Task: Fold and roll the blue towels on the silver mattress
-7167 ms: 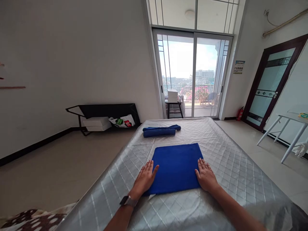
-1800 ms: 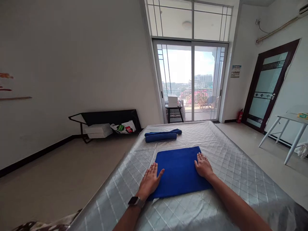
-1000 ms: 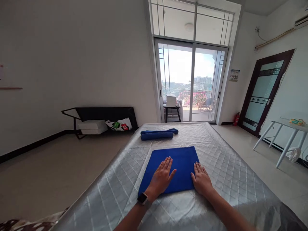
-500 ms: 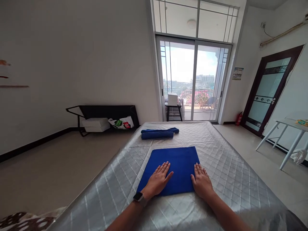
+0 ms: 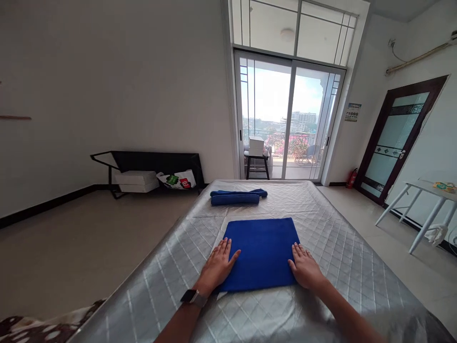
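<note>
A blue folded towel [image 5: 263, 255] lies flat on the silver quilted cover [image 5: 171, 267] in front of me. My left hand [image 5: 218, 264] rests palm down on the towel's left edge, fingers stretched out, a watch [image 5: 193, 297] on its wrist. Over the right edge lies my right hand [image 5: 305, 266], also flat and with its fingers extended. Neither hand grips anything. Beyond the towel, near the far edge of the cover, are rolled blue towels [image 5: 235, 199] lying side by side; how many is hard to make out.
Along the left wall stands a black frame [image 5: 157, 164] with white boxes [image 5: 135, 181] and a printed bag [image 5: 177, 180]. A pale stool [image 5: 433, 190] is at the right, a fire extinguisher [image 5: 352, 178] by the door. Brown patterned fabric [image 5: 46, 328] shows at lower left.
My left hand has slid left across the towel, from its surface to its left edge. My right hand stays at the right edge. The view has shifted slightly.
</note>
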A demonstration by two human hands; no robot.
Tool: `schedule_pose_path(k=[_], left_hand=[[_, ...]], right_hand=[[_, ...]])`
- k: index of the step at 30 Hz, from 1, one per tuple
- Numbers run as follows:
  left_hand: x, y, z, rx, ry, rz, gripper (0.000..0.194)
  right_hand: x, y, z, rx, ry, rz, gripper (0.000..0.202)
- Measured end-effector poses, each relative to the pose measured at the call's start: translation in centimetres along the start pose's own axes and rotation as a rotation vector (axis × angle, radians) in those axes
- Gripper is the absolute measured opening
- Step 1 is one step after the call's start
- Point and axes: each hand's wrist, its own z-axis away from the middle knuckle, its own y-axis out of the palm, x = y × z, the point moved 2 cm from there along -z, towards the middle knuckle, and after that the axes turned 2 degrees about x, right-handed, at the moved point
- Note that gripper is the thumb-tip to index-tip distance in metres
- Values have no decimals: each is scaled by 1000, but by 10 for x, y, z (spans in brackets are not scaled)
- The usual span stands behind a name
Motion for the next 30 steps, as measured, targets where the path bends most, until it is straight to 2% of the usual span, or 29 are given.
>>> schedule_pose_path(k=[3,6,8,11,15,19,23,26,28,30], left_hand=[[2,4,-1,28,-17,17,76],[2,3,0,58,-63,5,78],[2,2,2,62,-81,-7,78],[7,2,5,27,-23,-12,72],[14,4,9,10,53,-4,66],[16,0,12,92,-11,-21,67],[13,-22,14,159,-89,-48,71],[-7,-44,9,131,-91,-59,71],[-34,-52,-2,106,-14,-42,69],[-70,-51,-19,100,108,-4,65]], right_hand=[[10,-18,-15,39,-35,36,65],[23,-35,-38,-28,-31,46,63],[26,-38,-54,-76,10,36,63],[24,-29,-69,-110,71,4,64],[16,-9,-75,-130,77,-26,66],[15,-4,-76,-139,58,-39,66],[16,-2,-79,-154,54,-70,66],[16,1,-81,-154,55,-105,66],[16,2,-82,-143,50,-125,66],[16,1,-81,-141,44,-142,66]])
